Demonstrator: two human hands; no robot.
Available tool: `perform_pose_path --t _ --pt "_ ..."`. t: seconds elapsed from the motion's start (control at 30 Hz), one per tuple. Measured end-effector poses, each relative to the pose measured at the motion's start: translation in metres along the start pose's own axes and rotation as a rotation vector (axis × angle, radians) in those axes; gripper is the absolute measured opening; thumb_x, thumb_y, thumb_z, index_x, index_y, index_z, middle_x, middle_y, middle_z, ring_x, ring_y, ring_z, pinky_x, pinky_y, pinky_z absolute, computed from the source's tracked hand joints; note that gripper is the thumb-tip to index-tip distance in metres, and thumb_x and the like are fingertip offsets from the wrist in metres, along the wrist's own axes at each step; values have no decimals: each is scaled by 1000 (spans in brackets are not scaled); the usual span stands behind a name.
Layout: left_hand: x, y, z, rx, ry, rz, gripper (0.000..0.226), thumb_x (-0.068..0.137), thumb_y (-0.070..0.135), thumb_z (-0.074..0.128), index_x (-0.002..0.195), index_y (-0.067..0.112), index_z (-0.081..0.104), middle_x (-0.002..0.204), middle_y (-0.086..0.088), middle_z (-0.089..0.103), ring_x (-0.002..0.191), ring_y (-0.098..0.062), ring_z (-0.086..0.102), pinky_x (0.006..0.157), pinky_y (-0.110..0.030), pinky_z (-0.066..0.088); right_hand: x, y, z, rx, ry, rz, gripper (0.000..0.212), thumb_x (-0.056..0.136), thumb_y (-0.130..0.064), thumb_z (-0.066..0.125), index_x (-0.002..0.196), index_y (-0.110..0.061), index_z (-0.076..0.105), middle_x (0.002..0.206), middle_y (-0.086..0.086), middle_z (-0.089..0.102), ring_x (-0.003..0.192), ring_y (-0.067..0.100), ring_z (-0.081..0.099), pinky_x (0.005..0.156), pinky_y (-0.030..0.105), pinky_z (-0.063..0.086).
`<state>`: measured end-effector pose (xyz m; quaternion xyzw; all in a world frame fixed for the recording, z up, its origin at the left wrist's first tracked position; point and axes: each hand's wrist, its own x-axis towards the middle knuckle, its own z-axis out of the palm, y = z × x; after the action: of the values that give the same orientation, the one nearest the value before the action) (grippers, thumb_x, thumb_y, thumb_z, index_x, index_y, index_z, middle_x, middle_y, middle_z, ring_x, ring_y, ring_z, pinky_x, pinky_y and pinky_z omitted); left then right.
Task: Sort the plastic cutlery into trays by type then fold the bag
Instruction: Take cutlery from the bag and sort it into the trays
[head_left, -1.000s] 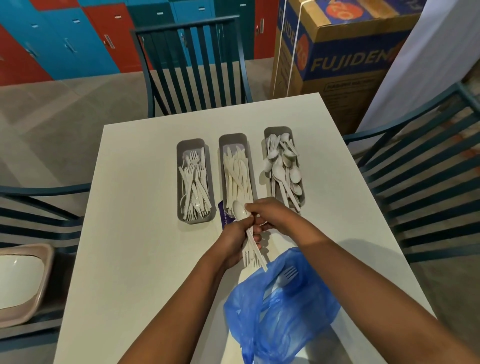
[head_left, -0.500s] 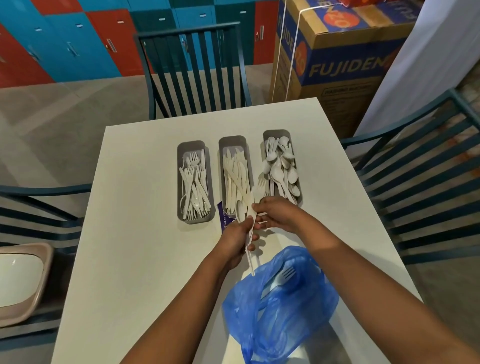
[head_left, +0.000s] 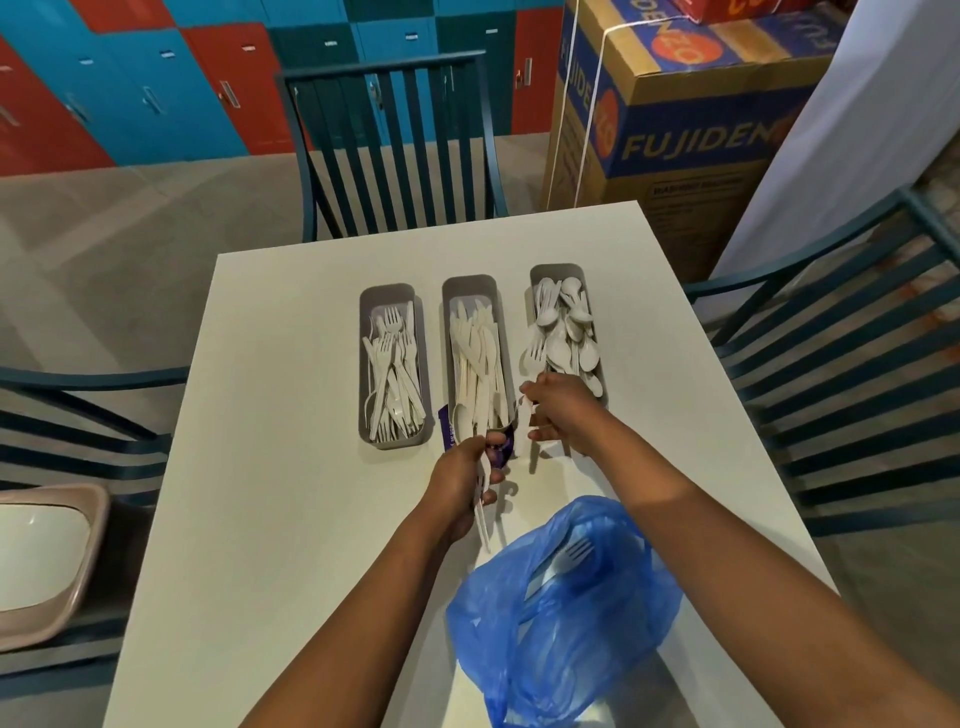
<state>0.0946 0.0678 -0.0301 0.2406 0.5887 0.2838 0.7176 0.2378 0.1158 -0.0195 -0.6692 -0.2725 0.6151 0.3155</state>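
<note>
Now the right hand (head_left: 558, 410) has carried 1 fork (head_left: 531, 358) away from the left hand's (head_left: 465, 475) bundle (head_left: 480, 499); both grip cutlery.

Three grey trays (head_left: 393, 296), one blue bag (head_left: 561, 623), two hands (head_left: 460, 475).

red-blue lockers (head_left: 156, 88), teal chairs (head_left: 395, 140), white table (head_left: 291, 415)

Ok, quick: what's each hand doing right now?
Left hand: gripping a bunch of white cutlery.
Right hand: pinching one white piece; type unclear.
</note>
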Motion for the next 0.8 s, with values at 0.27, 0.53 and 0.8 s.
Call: perform_pose_path --t 0.27,0.53,0.8 --pt "8 10 -19 -102 206 204 24 99 12 40 107 4 61 61 -7 58 42 -11 54 43 -19 47 8 3 29 -206 -114 21 14 88 4 45 85 -9 50 78 12 47 61 20 48 49 25 45" --pt "18 21 -66 79 481 281 20 95 18 47 81 8 56 56 -6 45 40 -12 39 39 -17 30 27 -16 80 -406 -80 -94 17 87 -2 54 74 -13 51 64 5 51 53 18 50 58 32 50" --pt "30 23 -104 109 573 255 22 93 21 54 74 10 58 61 -5 50 54 -21 43 51 -25 33 49 -22 126 -531 -17 -147 26 85 2 51 66 -15 50 74 3 53 59 16 52 41 15 37"
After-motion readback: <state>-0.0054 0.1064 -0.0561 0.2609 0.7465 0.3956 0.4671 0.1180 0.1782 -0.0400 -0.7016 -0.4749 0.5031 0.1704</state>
